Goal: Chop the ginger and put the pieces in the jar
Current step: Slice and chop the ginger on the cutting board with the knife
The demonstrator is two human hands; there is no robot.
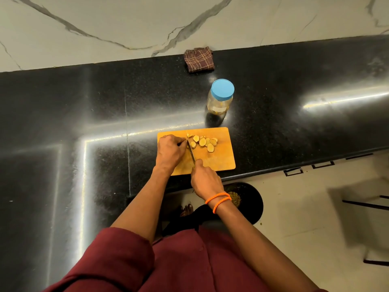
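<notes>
A polished black stone desk [63, 114] is seen carrying a rectangular wooden chopping board [221, 159]. Behind the board, a clear jar with a blue lid [220, 97] is stood upright, closed. The left hand [170, 151] is curled over the uncut ginger, its grip hidden. A knife [191, 152] is gripped by the right hand [205, 179]. Pale ginger slices [203, 141] are scattered on the board.

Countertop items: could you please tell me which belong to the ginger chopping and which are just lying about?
Part of the job:
- cutting board
- ginger slices
- knife, gripped by the right hand
- left hand, holding the uncut ginger
- jar, blue lid on

Lying about:
- checked cloth
- black bin on the floor
</notes>
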